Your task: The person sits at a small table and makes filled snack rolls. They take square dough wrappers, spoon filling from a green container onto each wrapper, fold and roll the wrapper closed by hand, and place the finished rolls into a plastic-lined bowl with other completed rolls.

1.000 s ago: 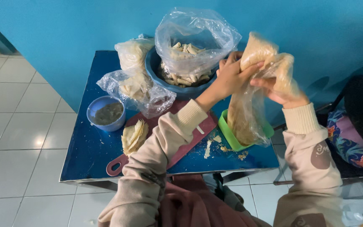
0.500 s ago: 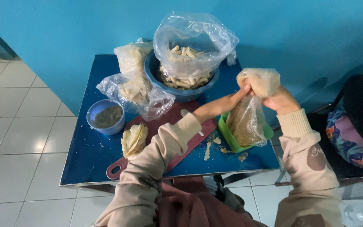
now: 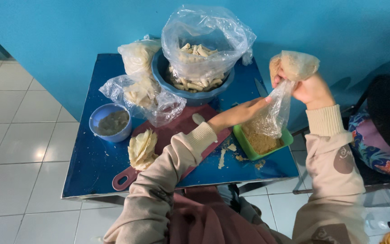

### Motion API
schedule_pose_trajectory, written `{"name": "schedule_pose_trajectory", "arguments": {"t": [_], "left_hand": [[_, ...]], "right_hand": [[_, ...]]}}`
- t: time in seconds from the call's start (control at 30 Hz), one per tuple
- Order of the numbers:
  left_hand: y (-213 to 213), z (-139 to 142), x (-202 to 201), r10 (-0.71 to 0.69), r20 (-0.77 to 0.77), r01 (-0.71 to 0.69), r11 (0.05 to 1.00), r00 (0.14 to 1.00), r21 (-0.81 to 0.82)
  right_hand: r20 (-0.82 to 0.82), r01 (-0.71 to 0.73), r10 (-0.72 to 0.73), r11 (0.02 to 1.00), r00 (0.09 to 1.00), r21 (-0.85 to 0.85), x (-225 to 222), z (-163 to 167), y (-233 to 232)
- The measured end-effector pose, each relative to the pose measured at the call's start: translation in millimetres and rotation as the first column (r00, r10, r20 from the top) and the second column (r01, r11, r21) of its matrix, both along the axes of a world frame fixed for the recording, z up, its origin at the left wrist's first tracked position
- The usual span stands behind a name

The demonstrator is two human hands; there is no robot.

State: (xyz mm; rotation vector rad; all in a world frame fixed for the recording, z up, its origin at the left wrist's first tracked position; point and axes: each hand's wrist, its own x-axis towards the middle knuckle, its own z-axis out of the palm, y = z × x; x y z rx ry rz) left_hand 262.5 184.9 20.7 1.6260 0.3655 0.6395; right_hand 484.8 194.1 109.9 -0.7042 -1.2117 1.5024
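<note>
A: Plastic bag [image 3: 280,106] of crumbs hung upright, long axis near vertical, its open bottom end over the green tray [image 3: 249,145] at the table's [image 3: 91,167] right edge.

B: Which hand had it?

A: Right hand [image 3: 310,88], fist closed tight around the bag's bunched top, raised above the tray. Crumb lump bulged over the fist.

B: Left one?

A: Left hand [image 3: 242,113] reached in from the left, fingers stretched out nearly flat, tips touching the bag's lower side. Mostly open, couldn't tell if it pinched the film.

B: So both were on the bag?

A: Yes. Right above, left lower and nearer the tray. Tray lay directly under the bag, just right of the red board [image 3: 168,135].

B: Other stuff?

A: Blue bowl [image 3: 190,97] with a bagged pile of rolls behind, small bowl [image 3: 110,123] of filling at left, stacked wrappers [image 3: 141,148] on the board.
</note>
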Motion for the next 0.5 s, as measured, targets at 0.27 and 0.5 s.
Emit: {"name": "schedule_pose_trajectory", "arguments": {"t": [0.27, 0.5], "left_hand": [[3.0, 5.2, 7.2, -0.032, -0.031, 0.032, 1.000, 0.999, -0.001], [-3.1, 13.1, 12.5, -0.092, 0.008, 0.093, 0.991, 0.996, -0.099]], "right_hand": [[-0.080, 0.081, -0.087, 0.993, 0.993, -0.082, 27.1, -9.2, 22.9], [-0.009, 0.119, -0.120, 0.993, 0.993, -0.023, 29.6, -0.6, 12.2]]}}
